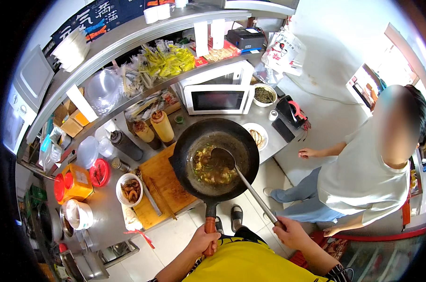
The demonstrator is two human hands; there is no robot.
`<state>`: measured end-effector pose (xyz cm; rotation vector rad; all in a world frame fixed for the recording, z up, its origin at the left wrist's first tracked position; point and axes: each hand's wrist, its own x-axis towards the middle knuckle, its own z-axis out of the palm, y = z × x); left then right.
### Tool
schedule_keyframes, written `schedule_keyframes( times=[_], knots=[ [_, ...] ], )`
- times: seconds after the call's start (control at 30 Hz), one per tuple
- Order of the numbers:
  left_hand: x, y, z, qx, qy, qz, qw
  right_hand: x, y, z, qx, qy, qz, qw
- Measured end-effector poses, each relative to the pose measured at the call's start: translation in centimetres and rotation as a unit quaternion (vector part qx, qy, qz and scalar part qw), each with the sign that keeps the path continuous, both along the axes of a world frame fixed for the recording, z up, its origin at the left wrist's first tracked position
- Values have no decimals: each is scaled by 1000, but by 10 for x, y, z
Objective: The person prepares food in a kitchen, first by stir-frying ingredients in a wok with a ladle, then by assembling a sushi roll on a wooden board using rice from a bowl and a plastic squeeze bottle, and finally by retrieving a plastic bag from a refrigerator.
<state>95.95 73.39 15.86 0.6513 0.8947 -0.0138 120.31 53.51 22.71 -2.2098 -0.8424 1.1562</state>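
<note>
My left hand (204, 239) is closed around the wooden handle of a dark wok (188, 148), which is held in front of me at the counter's edge, partly over the cutting board. In the wok is a brown liquid with yellow and green pieces (213, 175). My right hand (291, 231) grips the end of a long metal ladle (251, 190). The ladle's dark bowl rests in the liquid. Just beyond the wok, on the counter, a white bowl (263, 131) holds food with brown sauce, partly hidden by the wok's rim.
A wooden cutting board (160, 169) bears a knife, beside a tub of cooked food (120, 190). Squeeze bottles (162, 127) and a microwave oven (216, 100) with its door ajar stand behind. A person (364, 176) stands at the right. A phone (283, 130) lies near the counter's edge.
</note>
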Motion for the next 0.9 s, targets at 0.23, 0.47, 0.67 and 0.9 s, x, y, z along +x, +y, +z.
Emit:
schedule_keyframes(
  times=[0.23, 0.47, 0.67, 0.9],
  knots=[
    [9, -4, -15, 21, -6, -11, 1000, -8, -18, 22, 19, 40, -27, 999],
    [25, -8, -8, 29, -8, 1, 1000, 19, -16, 3, 15, 3, 25, 1000],
    [32, -16, -4, 33, -2, 7, 999, 47, -3, -4, 88, -149, 39, 984],
    [42, -18, -5, 70, -8, 12, 997, 57, -10, -19, 59, -13, -31, 998]
  ],
)
